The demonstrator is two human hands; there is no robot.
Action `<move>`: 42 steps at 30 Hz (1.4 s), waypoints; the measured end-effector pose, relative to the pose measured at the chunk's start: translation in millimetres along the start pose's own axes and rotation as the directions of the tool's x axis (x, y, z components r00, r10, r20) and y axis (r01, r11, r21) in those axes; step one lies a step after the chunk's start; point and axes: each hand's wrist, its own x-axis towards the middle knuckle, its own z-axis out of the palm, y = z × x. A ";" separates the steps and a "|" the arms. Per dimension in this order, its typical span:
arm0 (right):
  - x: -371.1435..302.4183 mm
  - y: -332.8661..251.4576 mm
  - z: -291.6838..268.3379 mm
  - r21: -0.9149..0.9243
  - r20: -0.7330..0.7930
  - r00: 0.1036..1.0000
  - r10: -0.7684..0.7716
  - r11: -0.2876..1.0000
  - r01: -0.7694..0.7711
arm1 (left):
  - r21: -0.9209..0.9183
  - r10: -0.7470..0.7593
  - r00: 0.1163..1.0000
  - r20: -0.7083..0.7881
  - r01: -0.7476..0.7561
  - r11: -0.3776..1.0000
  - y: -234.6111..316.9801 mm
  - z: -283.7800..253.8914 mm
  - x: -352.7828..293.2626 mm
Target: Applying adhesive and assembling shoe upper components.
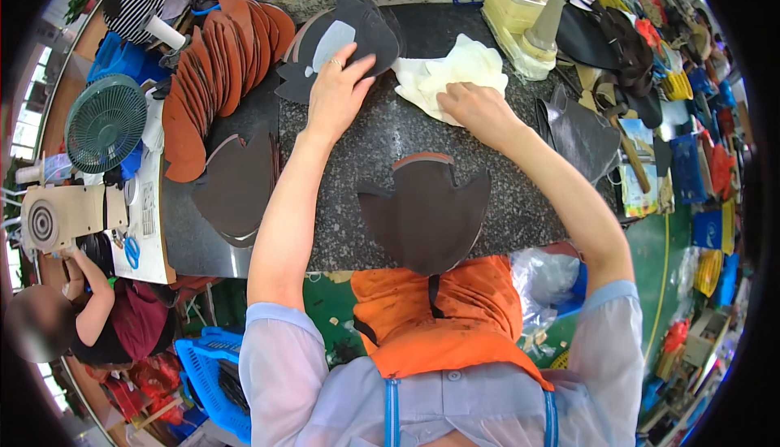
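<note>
My left hand (335, 99) is over a pile of dark cut shoe-upper pieces (370, 29) at the back of the worktop, its fingers apart. A pale grey patch (335, 45) lies on that pile, at my fingertips. To the right, my right hand (483, 114) has its fingers curled and pressed together on the near edge of a loose stack of white cut pieces (447, 65). Closer to me, a dark brown cut piece (424, 211) rests on the granite with a reddish-brown edge showing at its top. How many white pieces my fingers grip is hidden.
Reddish-brown pieces (219, 65) fan out at the left, above another dark stack (236, 191). A yellowish tub (516, 4) and wrapped cone (544, 25) stand back right. Black pieces (581, 134) and a wooden handle (635, 163) lie right. A person (89, 309) sits at the left.
</note>
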 end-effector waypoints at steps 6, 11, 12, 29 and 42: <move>2.9 -8.0 -8.2 -0.267 0.115 0.966 -0.233 0.929 0.256 | -0.167 -0.454 0.884 -0.112 0.434 0.885 54.7 -55.0 -30.3; -3.7 -8.5 14.8 0.272 -0.080 0.996 0.044 0.962 -0.021 | -0.089 0.148 0.962 0.231 -0.130 0.987 156.7 -114.4 -111.4; 5.8 -11.4 6.3 -0.014 0.019 1.000 0.021 1.000 -0.021 | -0.068 0.189 0.869 0.457 -0.177 0.982 169.3 -113.4 -133.7; 10.0 50.7 -139.1 0.940 -0.330 0.374 0.867 0.265 0.216 | 0.015 -0.091 0.907 0.412 0.093 0.996 146.0 37.8 -15.6; -65.5 -87.5 -118.5 0.929 0.105 0.704 0.702 0.183 -0.320 | -0.493 -0.146 0.960 0.238 0.249 0.833 219.8 -59.1 -71.8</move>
